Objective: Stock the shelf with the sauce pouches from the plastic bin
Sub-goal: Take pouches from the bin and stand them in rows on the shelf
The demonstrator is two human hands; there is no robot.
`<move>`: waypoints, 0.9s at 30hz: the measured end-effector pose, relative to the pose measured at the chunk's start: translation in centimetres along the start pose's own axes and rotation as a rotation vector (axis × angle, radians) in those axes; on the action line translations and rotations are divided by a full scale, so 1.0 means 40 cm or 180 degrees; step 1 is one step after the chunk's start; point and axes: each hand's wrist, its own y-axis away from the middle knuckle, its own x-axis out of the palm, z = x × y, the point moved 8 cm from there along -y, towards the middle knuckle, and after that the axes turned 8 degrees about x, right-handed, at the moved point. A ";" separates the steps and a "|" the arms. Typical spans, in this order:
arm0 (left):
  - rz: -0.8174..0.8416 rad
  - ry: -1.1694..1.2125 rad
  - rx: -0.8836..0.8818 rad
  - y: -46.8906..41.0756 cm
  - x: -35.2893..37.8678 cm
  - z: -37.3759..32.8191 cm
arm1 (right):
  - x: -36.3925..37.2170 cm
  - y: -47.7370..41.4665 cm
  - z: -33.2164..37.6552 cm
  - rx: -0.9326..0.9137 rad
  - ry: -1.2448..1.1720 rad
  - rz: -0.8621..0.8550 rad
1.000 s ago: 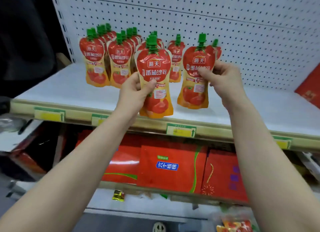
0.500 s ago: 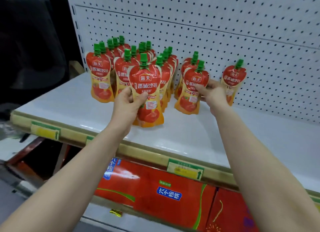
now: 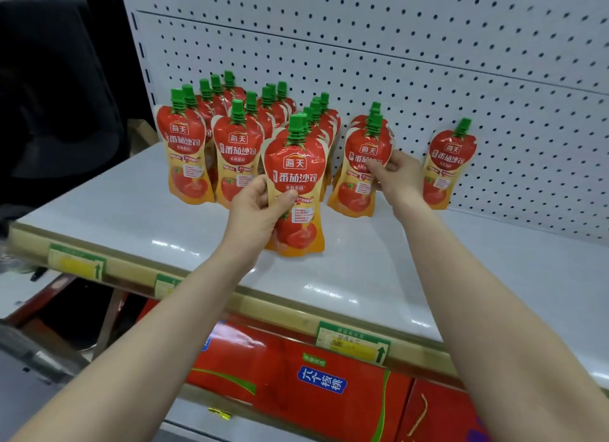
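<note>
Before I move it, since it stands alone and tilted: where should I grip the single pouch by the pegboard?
Probably the lone pouch across its narrowed waist, from the front: it leans close to the pegboard, leaving its back hard to reach.

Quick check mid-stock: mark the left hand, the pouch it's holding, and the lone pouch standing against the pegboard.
left hand [image 3: 255, 211]: head view, back of the hand.
held pouch [image 3: 296, 168]: head view, red upper label.
lone pouch [image 3: 452, 151]: head view, red label below the green cap.
</note>
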 end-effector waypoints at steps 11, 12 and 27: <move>0.0330 0.0189 -0.0088 0.024 0.078 0.010 | -0.025 0.235 0.176 -0.0491 0.0057 0.0607; 0.0395 0.0221 -0.0098 0.027 0.092 0.010 | -0.001 0.257 0.175 -0.0406 0.0102 0.0974; 0.0997 -0.1389 -0.0162 0.054 0.131 0.127 | -0.107 0.193 0.108 -0.0309 -0.0095 0.0416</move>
